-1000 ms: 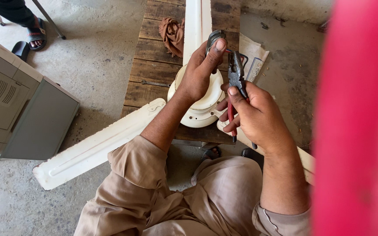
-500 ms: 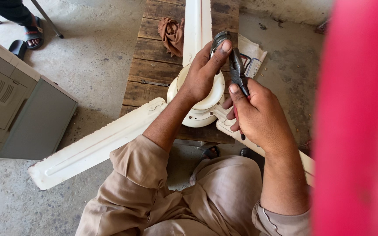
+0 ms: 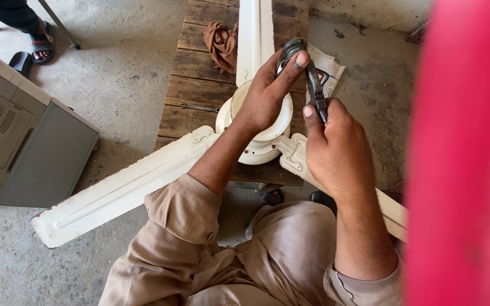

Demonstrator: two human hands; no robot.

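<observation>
A cream ceiling fan [image 3: 256, 148] lies on a low wooden table [image 3: 191, 90], with one blade [image 3: 120, 190] reaching to the lower left and another [image 3: 254, 31] pointing away. My left hand [image 3: 267, 93] is above the fan's motor hub and pinches a small dark metal ring-like part [image 3: 290, 48]. My right hand [image 3: 336, 150] grips a pair of dark pliers [image 3: 315, 85], whose jaws meet that part. Both hands are held just above the hub.
A brown rag [image 3: 222, 45] and a slim metal tool [image 3: 199, 107] lie on the table. A grey box-like appliance [image 3: 24, 147] stands at the left. Another person's sandalled foot [image 3: 41, 45] is at the top left. A blurred red object [image 3: 463, 164] fills the right edge.
Both hands have lifted slightly away from the hub, and the pliers now stand more upright against the small part. The fan has not moved.
</observation>
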